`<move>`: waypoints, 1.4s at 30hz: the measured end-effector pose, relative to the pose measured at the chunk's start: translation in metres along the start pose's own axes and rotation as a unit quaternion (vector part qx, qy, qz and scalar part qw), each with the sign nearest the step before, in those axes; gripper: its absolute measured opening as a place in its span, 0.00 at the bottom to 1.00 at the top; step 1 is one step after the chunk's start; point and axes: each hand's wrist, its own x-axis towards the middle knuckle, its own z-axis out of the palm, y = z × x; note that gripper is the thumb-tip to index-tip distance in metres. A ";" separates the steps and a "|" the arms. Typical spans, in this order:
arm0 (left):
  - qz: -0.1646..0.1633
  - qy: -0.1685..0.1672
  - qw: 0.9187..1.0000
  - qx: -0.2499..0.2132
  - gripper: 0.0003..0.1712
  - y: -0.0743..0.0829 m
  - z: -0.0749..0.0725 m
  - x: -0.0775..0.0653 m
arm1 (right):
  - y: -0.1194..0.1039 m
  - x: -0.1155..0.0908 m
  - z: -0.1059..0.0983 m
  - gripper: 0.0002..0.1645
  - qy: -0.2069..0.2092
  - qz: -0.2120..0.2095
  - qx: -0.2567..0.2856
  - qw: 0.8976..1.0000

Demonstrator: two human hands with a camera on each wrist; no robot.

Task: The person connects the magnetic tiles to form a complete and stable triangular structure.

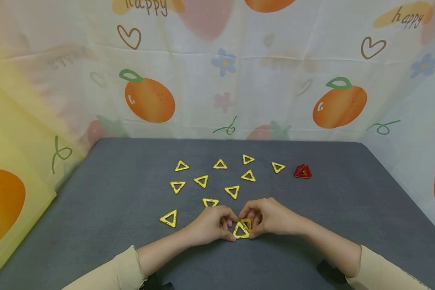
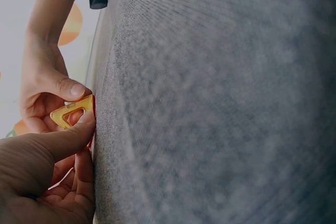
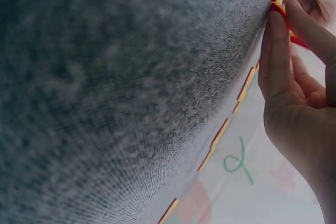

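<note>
Near the front of the table, both hands meet around two yellow triangular tiles with hollow centres. My left hand (image 1: pixel 212 225) pinches the nearer triangular tile (image 1: pixel 236 235) from its left side. From the other side, my right hand (image 1: pixel 272 217) grips the second triangular tile (image 1: pixel 249 222), which leans against the first. In the left wrist view, the left thumb (image 2: pixel 79 132) presses on a yellow tile (image 2: pixel 59 116), with the right hand (image 2: pixel 44 77) beyond it. The right wrist view shows red edges at the fingertips; fingers partly hide the tiles.
Several loose yellow triangles lie farther back, including one left of the hands (image 1: pixel 172 218) and one just behind the left hand (image 1: pixel 205 201). A red pyramid-like piece (image 1: pixel 303 171) sits at the back right. A printed fabric (image 1: pixel 203 80) hangs behind the grey table (image 1: pixel 112 201).
</note>
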 end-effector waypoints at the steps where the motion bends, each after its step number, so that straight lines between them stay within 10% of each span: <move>1: 0.000 0.000 1.000 -0.001 0.21 0.000 0.000 0.000 | 0.001 0.000 0.000 0.23 -0.001 -0.001 -0.002 1.000; 29: -0.019 -0.014 1.000 0.003 0.17 0.003 -0.005 0.000 | 0.009 0.005 0.003 0.24 -0.028 -0.028 -0.034 0.999; 42: -0.003 0.019 1.000 0.023 0.12 0.002 -0.051 -0.016 | 0.008 0.006 0.003 0.24 -0.028 -0.027 -0.037 0.999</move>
